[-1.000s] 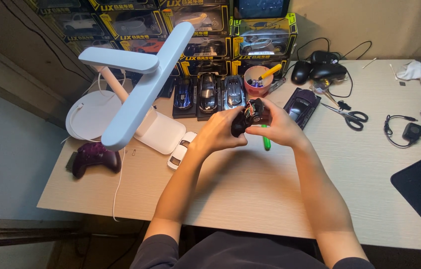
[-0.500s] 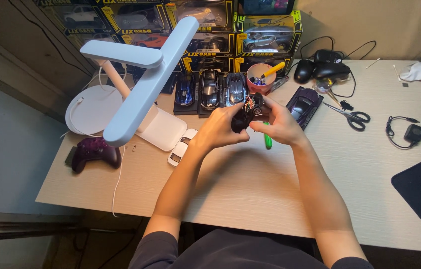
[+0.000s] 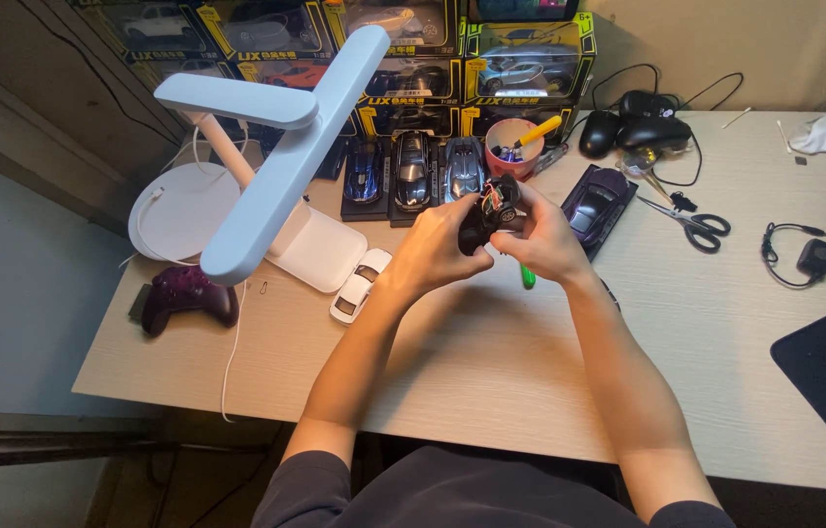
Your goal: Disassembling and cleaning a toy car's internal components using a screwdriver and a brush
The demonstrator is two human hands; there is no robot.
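Both hands' grip (image 3: 494, 235) around toy car (image 3: 491, 207)

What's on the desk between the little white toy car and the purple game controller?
In the head view, only the white lamp cord and a small paper clip lie between the small white toy car and the dark purple game controller; otherwise it is bare wooden desk.

My surface (image 3: 491, 381) is a pale wood-grain desk, pushed against a plain beige wall (image 3: 726, 44) at the far side. A white desk lamp (image 3: 276, 156) with a long flat head stands on it to my left, its round base near the edge. Boxed model cars (image 3: 413, 39) are stacked along the wall. Beyond the left edge I see light grey floor (image 3: 12, 323) and a dark panel (image 3: 51, 88) crossed by a thin cable.
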